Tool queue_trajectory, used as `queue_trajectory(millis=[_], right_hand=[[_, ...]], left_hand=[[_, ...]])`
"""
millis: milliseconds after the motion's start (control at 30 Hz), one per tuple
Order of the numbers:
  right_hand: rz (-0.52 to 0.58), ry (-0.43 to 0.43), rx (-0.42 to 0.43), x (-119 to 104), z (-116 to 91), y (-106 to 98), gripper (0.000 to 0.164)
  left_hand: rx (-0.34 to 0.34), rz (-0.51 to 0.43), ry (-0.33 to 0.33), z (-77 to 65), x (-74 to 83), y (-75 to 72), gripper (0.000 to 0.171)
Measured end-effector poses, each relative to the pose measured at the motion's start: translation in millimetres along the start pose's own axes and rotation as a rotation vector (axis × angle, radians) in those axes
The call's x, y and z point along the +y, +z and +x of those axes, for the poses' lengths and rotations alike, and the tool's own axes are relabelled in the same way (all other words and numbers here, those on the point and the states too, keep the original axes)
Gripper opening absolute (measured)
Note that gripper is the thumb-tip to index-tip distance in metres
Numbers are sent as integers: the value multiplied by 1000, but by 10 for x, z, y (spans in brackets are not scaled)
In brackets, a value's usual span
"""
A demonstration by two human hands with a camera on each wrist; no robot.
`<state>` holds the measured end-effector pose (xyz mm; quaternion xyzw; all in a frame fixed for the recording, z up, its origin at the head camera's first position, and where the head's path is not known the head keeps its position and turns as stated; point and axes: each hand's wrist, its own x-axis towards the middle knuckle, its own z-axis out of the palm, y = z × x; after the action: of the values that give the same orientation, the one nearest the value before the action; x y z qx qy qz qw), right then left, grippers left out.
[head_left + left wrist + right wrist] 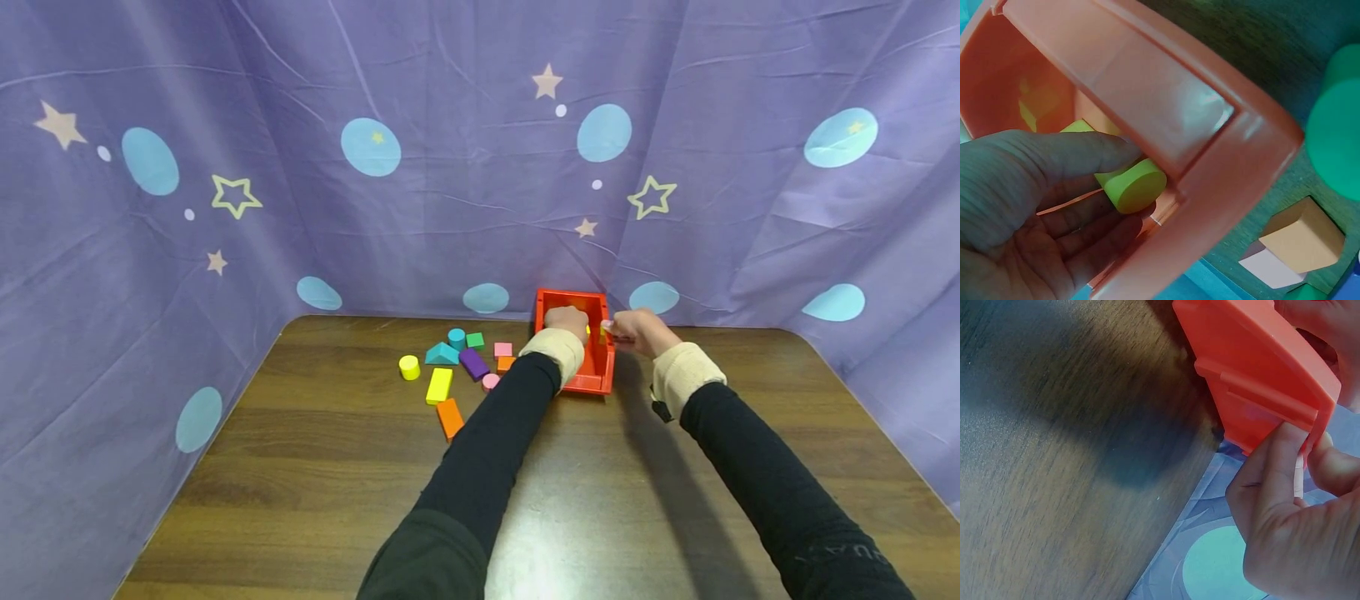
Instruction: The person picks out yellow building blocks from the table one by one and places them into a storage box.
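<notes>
A red plastic bin [588, 385] stands at the back of the table. My left hand [567, 321] reaches down inside it. In the left wrist view that hand pinches a yellow cylinder block [1141, 187] between thumb and fingers, close to the bin's wall. Another yellow piece [1077, 126] shows behind the thumb, partly hidden. My right hand [641, 331] grips the bin's right rim; in the right wrist view its thumb and fingers [1282, 462] pinch the red edge near a corner.
Left of the bin lie several loose blocks: a yellow cylinder [408, 367], a blue triangle [442, 354], a purple block [473, 364], a yellow block [439, 386] and an orange block [450, 417]. A purple patterned cloth [450, 242] hangs right behind the table.
</notes>
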<state>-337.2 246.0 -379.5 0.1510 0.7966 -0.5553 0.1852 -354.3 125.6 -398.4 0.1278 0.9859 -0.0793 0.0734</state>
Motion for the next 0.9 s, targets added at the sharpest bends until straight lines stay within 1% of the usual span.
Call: queue_trajectory(millis=[100, 167, 433, 467, 567, 633, 667, 700, 733, 900], right_hand=[[17, 9, 2, -23, -65, 13, 35], [23, 7, -2, -27, -73, 19, 36], [13, 9, 4, 0, -29, 28, 30], [23, 10, -10, 23, 25, 4, 30], [27, 29, -15, 18, 41, -8, 24], [13, 31, -2, 2, 24, -5, 22], [6, 29, 4, -9, 10, -1, 22], [-9, 33, 19, -41, -51, 22, 22], [-13, 31, 15, -53, -70, 21, 23], [-3, 21, 1, -56, -75, 15, 28]], left_hand=[[2, 3, -3, -11, 1, 0, 29], [7, 6, -8, -26, 0, -4, 29], [7, 11, -2, -88, 1, -16, 30], [7, 12, -1, -88, 0, -13, 30], [15, 18, -1, -77, 0, -5, 30], [23, 29, 3, -64, 2, 2, 29], [26, 32, 3, -59, 4, 4, 29], [28, 34, 3, -54, 7, 7, 29], [28, 39, 7, -49, 7, 10, 29], [38, 40, 13, -38, 20, 25, 28]])
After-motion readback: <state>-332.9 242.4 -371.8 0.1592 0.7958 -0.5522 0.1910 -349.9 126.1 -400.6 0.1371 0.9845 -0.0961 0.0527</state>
